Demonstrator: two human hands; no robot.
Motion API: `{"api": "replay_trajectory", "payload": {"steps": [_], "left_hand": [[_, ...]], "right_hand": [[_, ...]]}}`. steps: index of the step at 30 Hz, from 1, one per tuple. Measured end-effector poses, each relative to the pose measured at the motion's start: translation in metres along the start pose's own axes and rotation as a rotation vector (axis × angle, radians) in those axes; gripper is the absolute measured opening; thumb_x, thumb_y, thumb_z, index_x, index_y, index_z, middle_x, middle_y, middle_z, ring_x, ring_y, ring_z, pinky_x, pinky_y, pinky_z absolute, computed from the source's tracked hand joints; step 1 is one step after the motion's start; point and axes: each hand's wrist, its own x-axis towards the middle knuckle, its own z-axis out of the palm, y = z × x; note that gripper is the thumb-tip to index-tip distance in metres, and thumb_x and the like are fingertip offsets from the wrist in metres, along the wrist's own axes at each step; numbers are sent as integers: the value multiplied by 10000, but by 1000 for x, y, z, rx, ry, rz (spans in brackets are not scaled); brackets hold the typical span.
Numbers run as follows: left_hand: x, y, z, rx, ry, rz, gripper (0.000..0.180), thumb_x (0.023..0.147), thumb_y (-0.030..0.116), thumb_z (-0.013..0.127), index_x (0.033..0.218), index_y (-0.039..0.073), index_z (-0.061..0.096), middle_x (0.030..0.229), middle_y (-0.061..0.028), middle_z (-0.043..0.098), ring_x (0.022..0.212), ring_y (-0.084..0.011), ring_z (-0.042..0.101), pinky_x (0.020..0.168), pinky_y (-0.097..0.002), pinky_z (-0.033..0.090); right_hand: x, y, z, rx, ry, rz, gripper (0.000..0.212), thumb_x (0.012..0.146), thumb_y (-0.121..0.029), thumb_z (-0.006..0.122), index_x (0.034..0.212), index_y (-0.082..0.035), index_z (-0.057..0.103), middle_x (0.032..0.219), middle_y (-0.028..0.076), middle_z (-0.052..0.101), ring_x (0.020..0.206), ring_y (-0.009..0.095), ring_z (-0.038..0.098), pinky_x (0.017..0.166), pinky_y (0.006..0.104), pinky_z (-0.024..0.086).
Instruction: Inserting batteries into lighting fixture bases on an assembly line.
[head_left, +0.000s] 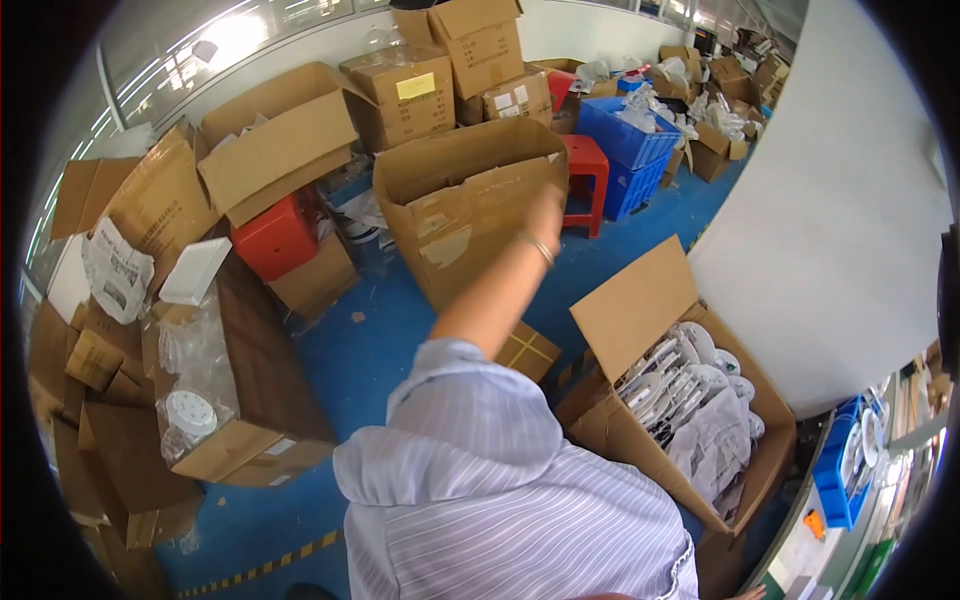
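— Which hand is up?
— The left hand (pixel 547 205), arm stretched out in a striped sleeve (pixel 480 470), touching the rim of the tall open cardboard box (pixel 465 215) standing on the blue floor (pixel 370 340).
— Is its grip pressed together or spread?
— Blurred; I cannot tell.
— Anything beside it?
— A red stool (pixel 585 180) just right; a box of white round parts (pixel 690 400) nearer.
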Motion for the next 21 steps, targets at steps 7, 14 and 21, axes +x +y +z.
{"api": "replay_trajectory", "payload": {"steps": [7, 14, 21], "left_hand": [[-123, -36, 46, 349, -466, 35, 825, 732, 226, 522, 1283, -66, -20, 1317, -281, 139, 1239, -295, 191, 993, -300, 199], [-212, -62, 121, 18, -1033, 483, 627, 769, 27, 512, 1296, 71, 176, 1155, -134, 441, 1081, -197, 424, 929, -326, 309], [-376, -121, 182, 127, -1762, 834, 480, 698, 63, 569, 1145, 53, 395, 915, -60, 569, 858, -214, 539, 916, -426, 255]], "right_hand": [[-6, 5, -14, 122, -91, -15, 435, 709, -34, 434, 1143, -10, 434, 1180, 175, 434, 1044, 290, 453, 865, 323, 383], [-25, -6, 17, 406, 29, 134, 310, 803, -44, 386, 1091, 17, 484, 1099, 155, 510, 1029, 266, 483, 898, 328, 370], [-36, -30, -86, 891, 39, 344, 466, 685, 11, 468, 1144, 38, 396, 1148, 229, 433, 1077, 354, 408, 940, 384, 304]]}}
